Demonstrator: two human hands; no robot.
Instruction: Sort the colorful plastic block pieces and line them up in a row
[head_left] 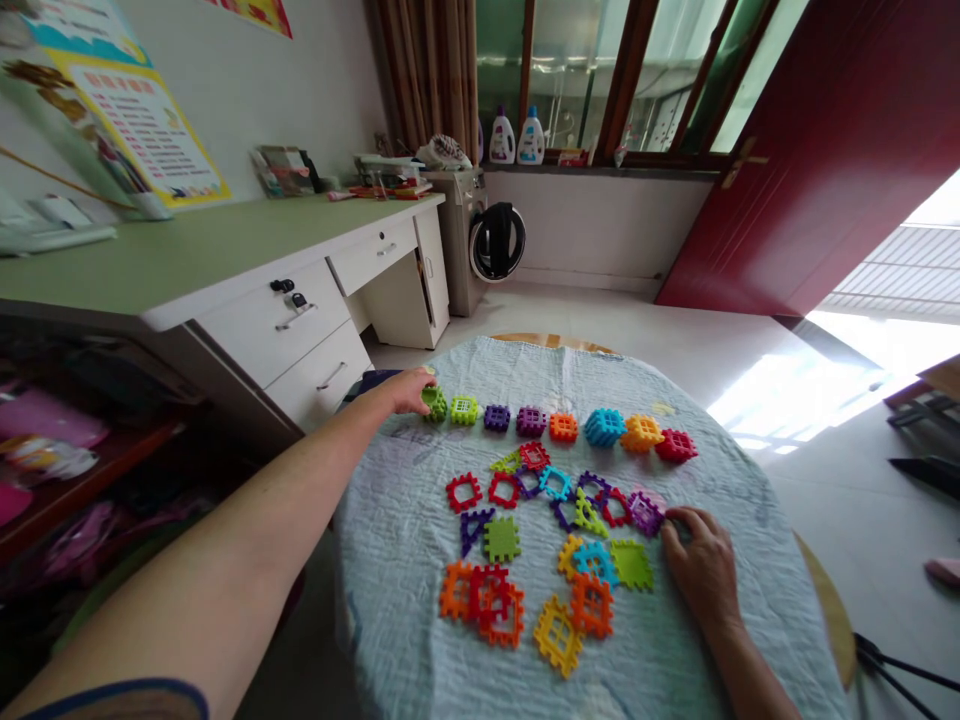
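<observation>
Head view: left hand (405, 392) gripping green waffle block (434, 403) at end of row (563, 427) set apart from loose pile (501, 539); right hand (701, 570) curled at purple block (645, 513), grip unclear.

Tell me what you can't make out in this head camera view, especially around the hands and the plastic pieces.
Head view:
Left hand: its fingers cover part of the green waffle block, so the grip cannot be told.
Right hand: its fingertips hide whatever lies beneath them, beside the purple block.
Orange and red pile: upper pieces hide those below, so the count is unclear.
Poster: text too small to read.
Bottles: labels too small.
</observation>
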